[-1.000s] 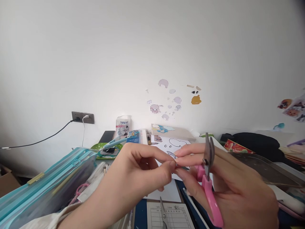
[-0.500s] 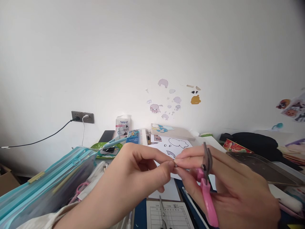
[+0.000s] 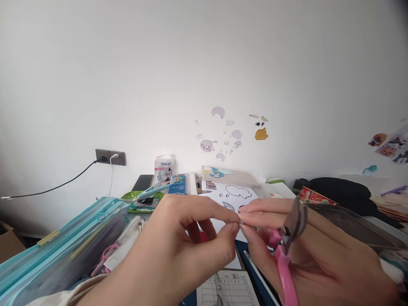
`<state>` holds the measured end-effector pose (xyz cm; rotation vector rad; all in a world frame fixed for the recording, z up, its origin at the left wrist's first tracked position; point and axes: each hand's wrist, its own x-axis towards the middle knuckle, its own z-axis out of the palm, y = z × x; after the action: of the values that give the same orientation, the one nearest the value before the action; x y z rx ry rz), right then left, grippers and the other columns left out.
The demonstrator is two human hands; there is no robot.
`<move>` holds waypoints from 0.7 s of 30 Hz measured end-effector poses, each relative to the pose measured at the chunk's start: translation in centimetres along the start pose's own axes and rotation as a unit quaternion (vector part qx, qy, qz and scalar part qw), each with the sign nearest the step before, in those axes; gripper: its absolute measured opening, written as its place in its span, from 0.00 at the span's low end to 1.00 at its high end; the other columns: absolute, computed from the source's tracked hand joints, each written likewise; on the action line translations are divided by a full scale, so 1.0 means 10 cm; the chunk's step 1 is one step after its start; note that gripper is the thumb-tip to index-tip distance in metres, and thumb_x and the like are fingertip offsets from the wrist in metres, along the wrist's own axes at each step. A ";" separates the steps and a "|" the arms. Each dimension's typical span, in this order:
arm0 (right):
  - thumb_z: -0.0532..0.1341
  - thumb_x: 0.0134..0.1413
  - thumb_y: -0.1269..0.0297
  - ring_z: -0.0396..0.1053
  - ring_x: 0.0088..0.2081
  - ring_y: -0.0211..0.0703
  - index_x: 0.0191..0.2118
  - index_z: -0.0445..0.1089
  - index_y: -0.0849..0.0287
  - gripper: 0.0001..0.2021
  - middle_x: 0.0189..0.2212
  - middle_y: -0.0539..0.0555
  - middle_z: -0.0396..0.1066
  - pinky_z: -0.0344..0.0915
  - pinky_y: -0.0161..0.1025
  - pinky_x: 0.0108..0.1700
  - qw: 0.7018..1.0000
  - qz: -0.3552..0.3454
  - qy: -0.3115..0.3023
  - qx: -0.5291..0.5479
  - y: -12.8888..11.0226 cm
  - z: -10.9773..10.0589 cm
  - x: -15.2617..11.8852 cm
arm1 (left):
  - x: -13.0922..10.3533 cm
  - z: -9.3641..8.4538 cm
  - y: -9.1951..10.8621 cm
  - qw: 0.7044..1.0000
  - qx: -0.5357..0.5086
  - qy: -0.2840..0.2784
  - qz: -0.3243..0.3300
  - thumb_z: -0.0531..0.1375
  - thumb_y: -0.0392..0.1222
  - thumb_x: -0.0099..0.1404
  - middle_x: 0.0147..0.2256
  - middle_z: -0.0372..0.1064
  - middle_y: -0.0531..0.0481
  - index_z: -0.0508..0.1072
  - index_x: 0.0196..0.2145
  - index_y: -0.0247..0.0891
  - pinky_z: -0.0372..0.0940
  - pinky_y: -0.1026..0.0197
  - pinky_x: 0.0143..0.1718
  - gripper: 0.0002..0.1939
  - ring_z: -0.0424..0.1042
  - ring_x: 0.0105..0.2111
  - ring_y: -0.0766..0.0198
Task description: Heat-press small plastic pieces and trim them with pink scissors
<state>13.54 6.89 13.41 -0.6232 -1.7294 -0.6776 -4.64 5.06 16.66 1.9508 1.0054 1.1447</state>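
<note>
My left hand is in the lower middle, its thumb and index finger pinched at a tiny piece that is mostly hidden by the fingertips. From the right, the fingertips of my right hand meet the same tiny piece. Pink-handled scissors hang in my right hand, blades pointing up and away from the pinch. Behind the fingers lies a white sheet with printed outlines. Below the hands, a second pair of scissors rests on a printed form.
A teal zip pouch fills the left side. Cut-out shapes, one of them orange, are on the wall. A green tray, a Nexcare pack, a dark clear-lidded box and black cloth stand around.
Both hands have shifted slightly right, fingertips still together. The pink scissors in my right hand have moved right and tilted a little more.
</note>
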 end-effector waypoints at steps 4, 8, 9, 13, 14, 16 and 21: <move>0.63 0.60 0.73 0.79 0.34 0.31 0.39 0.74 0.51 0.07 0.34 0.42 0.80 0.72 0.31 0.37 1.000 0.009 -0.004 -0.017 -0.01 -0.02 -0.04 | 0.01 0.01 -0.03 0.999 -0.040 0.022 -0.027 0.62 0.41 0.59 0.25 0.74 0.53 0.81 0.29 0.42 0.60 0.67 0.23 0.06 0.66 0.25 0.66; 0.64 0.58 0.71 0.79 0.36 0.33 0.42 0.74 0.51 0.08 0.36 0.43 0.81 0.73 0.31 0.40 1.000 -0.001 -0.018 0.001 -0.01 -0.03 -0.06 | 0.04 0.00 -0.07 0.990 -0.110 0.001 -0.084 0.65 0.41 0.57 0.20 0.65 0.58 0.79 0.30 0.42 0.53 0.72 0.18 0.03 0.60 0.20 0.72; 0.64 0.58 0.70 0.80 0.36 0.33 0.42 0.74 0.51 0.08 0.37 0.43 0.81 0.74 0.31 0.39 1.000 -0.008 -0.020 0.005 -0.01 -0.03 -0.06 | 0.04 -0.01 -0.07 0.987 -0.129 -0.009 -0.097 0.66 0.41 0.57 0.19 0.63 0.59 0.79 0.29 0.42 0.51 0.73 0.16 0.02 0.59 0.18 0.73; 0.63 0.61 0.66 0.80 0.36 0.34 0.43 0.74 0.50 0.06 0.38 0.43 0.81 0.74 0.31 0.40 1.000 0.005 -0.012 0.000 0.00 -0.03 -0.08 | 0.07 0.00 -0.05 0.973 -0.194 -0.033 -0.120 0.69 0.38 0.56 0.16 0.61 0.61 0.79 0.28 0.40 0.46 0.75 0.13 0.02 0.56 0.17 0.74; 0.63 0.61 0.66 0.80 0.36 0.34 0.43 0.74 0.50 0.06 0.38 0.43 0.81 0.74 0.31 0.40 1.000 0.010 -0.009 -0.003 0.00 -0.03 -0.09 | 0.07 0.00 -0.04 0.972 -0.201 -0.032 -0.121 0.69 0.38 0.56 0.15 0.61 0.61 0.79 0.28 0.40 0.45 0.75 0.12 0.03 0.56 0.16 0.74; 0.65 0.60 0.67 0.80 0.36 0.35 0.43 0.75 0.51 0.07 0.38 0.43 0.82 0.74 0.31 0.40 1.000 0.003 -0.007 -0.009 0.01 -0.03 -0.09 | 0.07 0.01 -0.04 0.971 -0.203 -0.030 -0.121 0.70 0.38 0.56 0.15 0.61 0.61 0.80 0.27 0.40 0.45 0.75 0.12 0.02 0.54 0.15 0.75; 0.67 0.58 0.67 0.80 0.36 0.35 0.45 0.75 0.55 0.08 0.37 0.46 0.82 0.75 0.30 0.36 0.998 -0.049 -0.016 -0.026 0.05 -0.06 -0.09 | 0.05 0.03 -0.09 0.979 -0.192 0.014 -0.071 0.69 0.34 0.54 0.19 0.66 0.58 0.82 0.26 0.41 0.50 0.73 0.16 0.03 0.58 0.18 0.74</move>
<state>14.50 6.75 12.75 -0.5905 -1.7855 -0.7878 -4.45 5.86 15.98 1.5377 0.8477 1.1886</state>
